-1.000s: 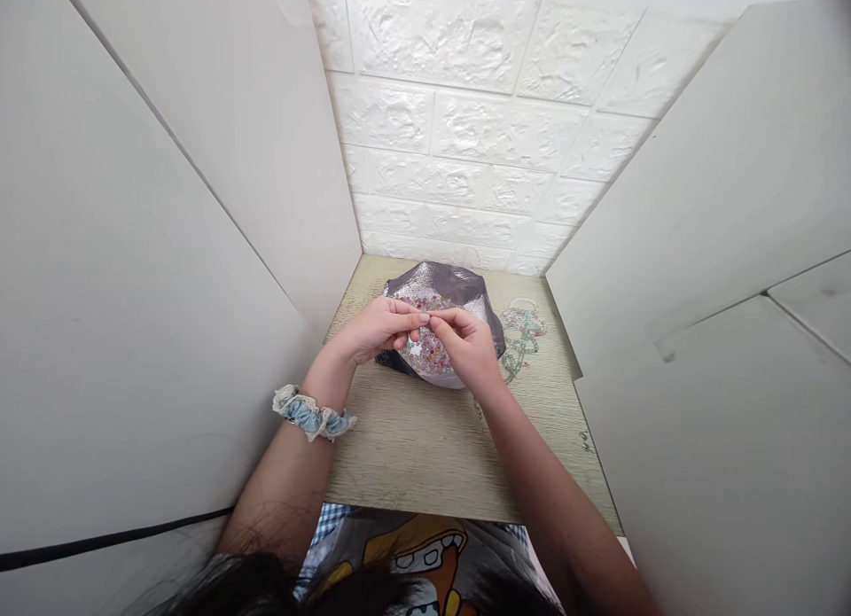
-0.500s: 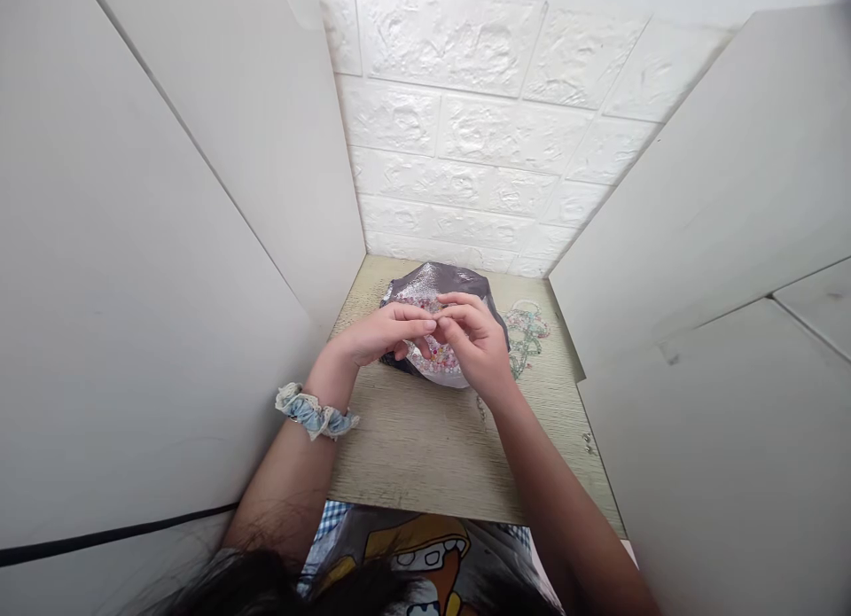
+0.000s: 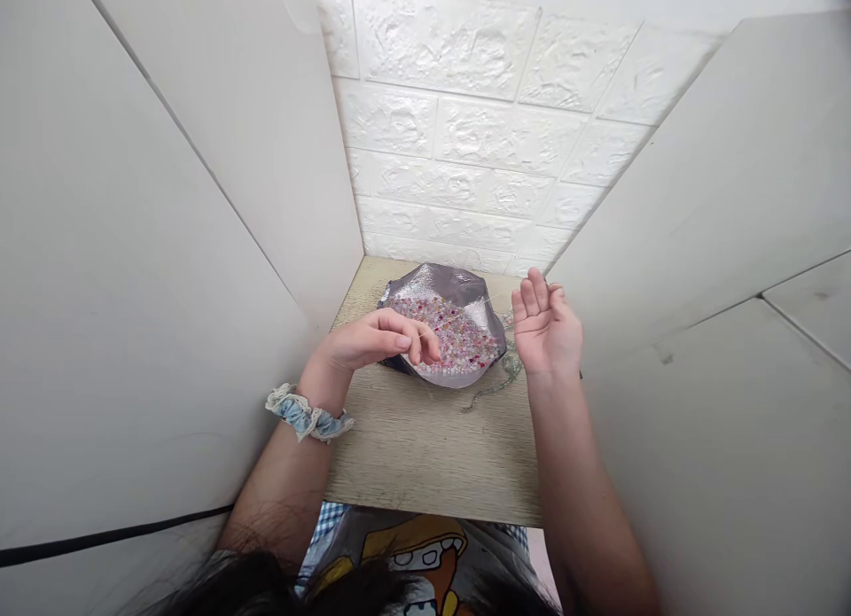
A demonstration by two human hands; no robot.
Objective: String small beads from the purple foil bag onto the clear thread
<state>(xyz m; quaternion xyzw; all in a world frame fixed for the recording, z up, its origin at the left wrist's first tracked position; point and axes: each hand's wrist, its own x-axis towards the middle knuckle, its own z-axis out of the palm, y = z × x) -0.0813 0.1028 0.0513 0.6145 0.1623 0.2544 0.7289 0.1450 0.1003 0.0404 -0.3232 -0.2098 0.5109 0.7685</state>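
A thin, pale thread runs taut above a silvery lined bag of small pink, white and red beads. My left hand, palm down at the bag's left side, pinches one end of the thread between thumb and fingers. To the right of the bag, my right hand is raised with its palm turned up. Its thumb and forefinger are pressed together on the thread's other end, while the remaining fingers extend. Whether a bead sits on the thread is too small to tell.
Strung greenish beads lie on the wooden tabletop, partly behind my right hand. White panels close in on the left, and another panel on the right. A white brick-patterned wall stands behind.
My right hand has moved away to the right and turned palm up, drawing the thread out between the hands. My left hand stays nearly in place. More of the beads in the bag shows.
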